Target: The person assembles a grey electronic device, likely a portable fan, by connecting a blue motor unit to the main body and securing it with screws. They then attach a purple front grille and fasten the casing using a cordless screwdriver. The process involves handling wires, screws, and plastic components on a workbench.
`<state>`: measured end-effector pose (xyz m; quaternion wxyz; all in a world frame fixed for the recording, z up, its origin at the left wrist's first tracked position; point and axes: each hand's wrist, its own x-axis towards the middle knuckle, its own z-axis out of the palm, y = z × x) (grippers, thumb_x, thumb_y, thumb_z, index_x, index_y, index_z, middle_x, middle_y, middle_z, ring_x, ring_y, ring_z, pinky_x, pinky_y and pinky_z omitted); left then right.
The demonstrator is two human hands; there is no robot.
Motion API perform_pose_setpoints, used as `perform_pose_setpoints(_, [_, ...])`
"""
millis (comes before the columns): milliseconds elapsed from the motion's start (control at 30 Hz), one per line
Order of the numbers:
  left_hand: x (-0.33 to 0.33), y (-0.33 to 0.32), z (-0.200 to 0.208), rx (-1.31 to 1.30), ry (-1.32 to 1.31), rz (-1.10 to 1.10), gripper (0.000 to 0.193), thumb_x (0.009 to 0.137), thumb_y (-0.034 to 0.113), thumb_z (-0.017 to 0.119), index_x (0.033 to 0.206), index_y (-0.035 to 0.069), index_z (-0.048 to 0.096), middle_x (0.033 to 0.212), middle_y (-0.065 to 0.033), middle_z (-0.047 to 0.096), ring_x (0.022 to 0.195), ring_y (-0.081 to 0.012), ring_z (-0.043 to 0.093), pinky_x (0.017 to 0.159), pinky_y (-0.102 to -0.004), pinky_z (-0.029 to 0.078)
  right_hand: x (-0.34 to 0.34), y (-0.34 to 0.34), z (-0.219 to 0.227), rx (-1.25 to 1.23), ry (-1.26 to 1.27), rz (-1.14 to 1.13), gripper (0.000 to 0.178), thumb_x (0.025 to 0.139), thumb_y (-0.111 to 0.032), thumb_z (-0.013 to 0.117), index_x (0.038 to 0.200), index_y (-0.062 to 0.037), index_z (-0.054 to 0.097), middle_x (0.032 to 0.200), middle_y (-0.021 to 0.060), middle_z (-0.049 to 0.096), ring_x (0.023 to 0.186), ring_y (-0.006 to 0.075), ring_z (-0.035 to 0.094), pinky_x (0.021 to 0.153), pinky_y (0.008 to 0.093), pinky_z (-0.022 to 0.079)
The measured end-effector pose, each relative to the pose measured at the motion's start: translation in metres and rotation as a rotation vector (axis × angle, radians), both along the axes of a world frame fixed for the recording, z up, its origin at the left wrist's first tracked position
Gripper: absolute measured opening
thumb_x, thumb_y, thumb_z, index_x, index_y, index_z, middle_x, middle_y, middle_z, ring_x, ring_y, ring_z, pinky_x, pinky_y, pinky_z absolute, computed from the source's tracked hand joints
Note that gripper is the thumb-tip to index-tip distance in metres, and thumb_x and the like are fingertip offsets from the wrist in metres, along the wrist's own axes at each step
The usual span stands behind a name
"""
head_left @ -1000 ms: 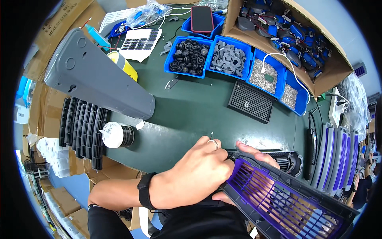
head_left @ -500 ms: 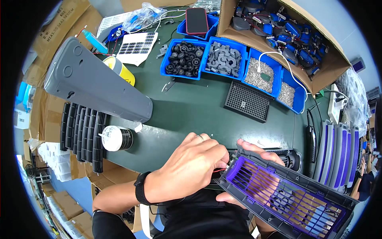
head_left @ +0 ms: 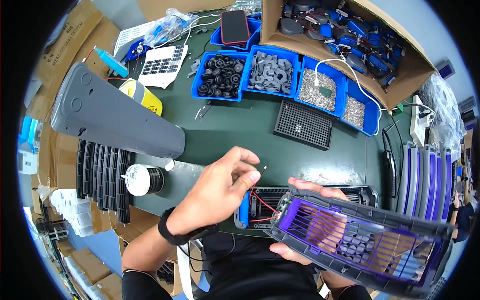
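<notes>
My right hand (head_left: 327, 225) is wrapped around a dark grey casing panel (head_left: 425, 225) with a purple grille (head_left: 380, 252). It holds the panel tilted above the lap, its fingers partly seen through the slats. Red wires (head_left: 265, 204) run from the panel's left end toward my left hand (head_left: 217, 187), which is closed with thumb and fingers around a wire. A thin wire tip shows just beyond the thumb. Behind and below the panel, a grey housing (head_left: 372, 192) lies on the table, with a blue cylindrical part (head_left: 244, 210) at its left end; the panel hides much of it.
Left stand a tall grey casing (head_left: 115, 117), a white-topped tub (head_left: 137, 180) and black ribbed rollers (head_left: 102, 170). Blue bins (head_left: 217, 96) of small parts and a black perforated tray (head_left: 305, 125) lie ahead. A carton (head_left: 420, 75) of wired parts stands far right, with purple-grey panels (head_left: 422, 182) below.
My left hand has moved left and up from the panel's end, drawing the red wires out into view. The panel has shifted slightly down, uncovering more of the housing behind.
</notes>
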<state>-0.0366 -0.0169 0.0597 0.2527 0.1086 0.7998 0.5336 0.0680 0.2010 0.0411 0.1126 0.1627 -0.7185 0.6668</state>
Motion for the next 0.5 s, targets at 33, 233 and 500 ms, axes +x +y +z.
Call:
perform_pose_setpoints(33, [-0.005,0.002,-0.005,0.012,-0.136,-0.029,0.028,0.107,0.012,0.062,0.131,0.0,0.055,0.109,-0.0163,0.076,0.101,-0.0192,0.072,0.091,-0.0333,0.056,-0.001,0.004,0.003,0.001,-0.027,0.035,0.115,0.065,-0.027,0.102,0.15,-0.0033,0.029,0.145,0.0214,0.052,0.14,0.0317,0.053,0.116,0.0441,0.046])
perform_pose_setpoints(233, [-0.006,0.011,-0.012,0.403,-0.454,0.128,0.03,0.109,0.009,0.057,0.137,-0.001,0.052,0.111,-0.0169,0.076,0.104,-0.0216,0.073,0.095,-0.0346,0.058,0.0,0.004,-0.001,-0.113,-0.093,0.009,0.11,0.065,-0.027,0.102,0.149,-0.011,0.032,0.141,0.0232,0.057,0.135,0.0408,0.057,0.114,0.0555,0.046])
perform_pose_setpoints(500, [-0.002,-0.004,0.012,0.56,-0.501,0.047,0.017,0.104,0.009,0.067,0.117,-0.002,0.07,0.104,-0.0102,0.076,0.095,-0.0153,0.072,0.086,-0.0286,0.056,-0.002,0.004,-0.003,-0.247,-0.128,0.073,0.111,0.067,-0.027,0.102,0.15,-0.0059,0.031,0.145,0.0201,0.055,0.138,0.0296,0.055,0.113,0.0433,0.048])
